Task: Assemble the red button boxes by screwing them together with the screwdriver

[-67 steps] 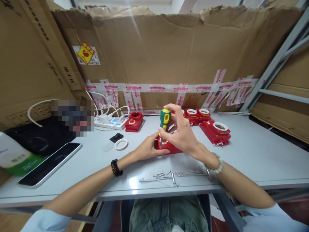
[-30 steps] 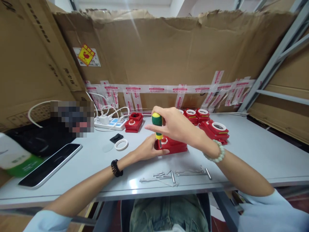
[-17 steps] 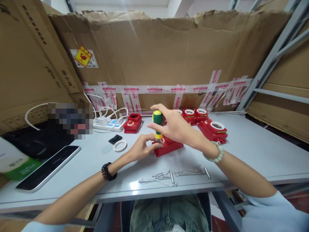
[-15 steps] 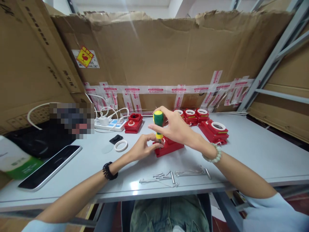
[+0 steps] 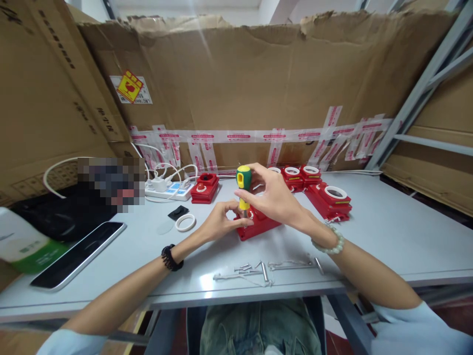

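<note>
My right hand [image 5: 279, 197] holds the green and yellow handle of a screwdriver [image 5: 243, 178], its thumb lying across the lower part of the handle. The screwdriver stands upright with its tip at the left end of a red box [image 5: 258, 228]. Around the metal shaft, my left hand [image 5: 218, 222] is closed, thumb in front and fingers behind, close against the box. What lies under the tip is hidden by the fingers. Several screws [image 5: 244, 268] and metal pins [image 5: 265, 272] with string lie in front of the box.
Other red boxes with white rings [image 5: 334, 192] stand at the back right, and one red box [image 5: 204, 188] at the back left. A white ring [image 5: 185, 223], a black square piece [image 5: 178, 213], a power strip [image 5: 172, 190] and a phone-like tablet [image 5: 77, 254] are on the left. Cardboard [image 5: 236, 79] walls the back.
The screwdriver handle has turned, with a yellow patch now facing me. My right thumb has shifted slightly along the handle. My left hand stays at the box.
</note>
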`<state>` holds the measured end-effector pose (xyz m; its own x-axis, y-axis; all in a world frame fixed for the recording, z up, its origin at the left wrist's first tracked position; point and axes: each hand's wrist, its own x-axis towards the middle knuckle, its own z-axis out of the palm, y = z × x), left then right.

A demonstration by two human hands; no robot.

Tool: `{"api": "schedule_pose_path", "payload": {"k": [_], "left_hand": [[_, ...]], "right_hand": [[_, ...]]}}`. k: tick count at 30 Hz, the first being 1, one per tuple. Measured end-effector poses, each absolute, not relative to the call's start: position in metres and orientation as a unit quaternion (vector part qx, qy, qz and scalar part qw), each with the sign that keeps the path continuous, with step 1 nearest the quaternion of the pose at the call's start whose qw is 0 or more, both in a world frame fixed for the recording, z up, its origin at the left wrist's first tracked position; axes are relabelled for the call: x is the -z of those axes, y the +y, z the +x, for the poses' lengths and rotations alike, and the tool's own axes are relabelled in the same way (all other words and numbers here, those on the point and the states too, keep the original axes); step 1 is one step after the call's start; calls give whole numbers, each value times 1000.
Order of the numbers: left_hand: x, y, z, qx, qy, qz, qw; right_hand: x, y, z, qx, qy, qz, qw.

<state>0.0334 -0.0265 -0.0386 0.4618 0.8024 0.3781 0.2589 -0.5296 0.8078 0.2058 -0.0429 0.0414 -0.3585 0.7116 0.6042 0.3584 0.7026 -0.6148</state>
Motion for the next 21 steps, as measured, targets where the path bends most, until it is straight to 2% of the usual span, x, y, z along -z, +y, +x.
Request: {"api": "schedule_pose_path", "payload": {"k": [3, 12, 21], "left_hand": [[31, -32, 29, -368, 330, 809, 318], [28, -36, 35, -351, 310, 816, 338], [36, -28, 43, -388, 318, 788, 356]], "right_hand": [[-43, -42, 208, -212, -810, -319, 445], [-45, -51, 209, -237, -815, -322, 420], [-39, -53, 213, -222, -800, -342, 440]]}}
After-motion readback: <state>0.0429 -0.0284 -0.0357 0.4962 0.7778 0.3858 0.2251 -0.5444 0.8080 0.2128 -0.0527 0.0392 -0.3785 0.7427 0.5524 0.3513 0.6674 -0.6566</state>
